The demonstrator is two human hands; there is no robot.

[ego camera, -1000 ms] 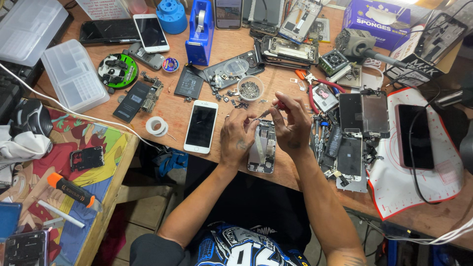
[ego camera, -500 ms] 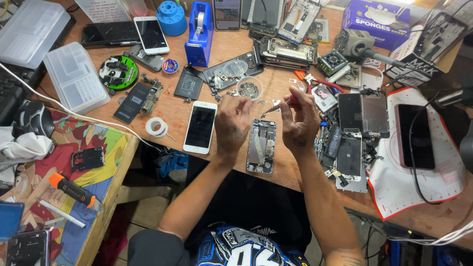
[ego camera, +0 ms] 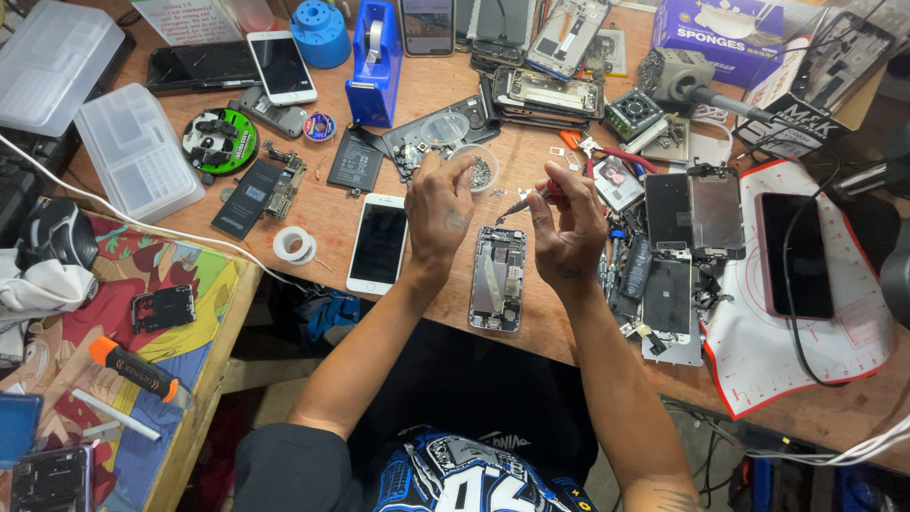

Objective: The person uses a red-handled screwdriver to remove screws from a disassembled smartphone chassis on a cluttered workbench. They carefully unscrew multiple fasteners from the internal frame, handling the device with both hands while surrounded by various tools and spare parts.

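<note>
An opened phone body (ego camera: 499,278) lies face up on the wooden bench (ego camera: 436,104), its insides exposed. My right hand (ego camera: 567,228) hovers just above and right of it, gripping a small red-handled screwdriver (ego camera: 527,200) with the tip pointing left. My left hand (ego camera: 439,206) is raised beside it, fingertips reaching over a small round dish of screws (ego camera: 479,169); I cannot tell whether they pinch a screw. A white phone with a dark screen (ego camera: 378,243) rests left of my left wrist.
Several dismantled phones and parts (ego camera: 682,237) crowd the right side by a white-and-red mat (ego camera: 815,284). A blue tape dispenser (ego camera: 376,64), tape roll (ego camera: 295,245), clear plastic boxes (ego camera: 137,152) and an orange-handled tool (ego camera: 137,372) lie to the left.
Both hands have lifted off the opened phone and moved toward the far side; my left hand now reaches over the screw dish, the right holds the screwdriver higher.
</note>
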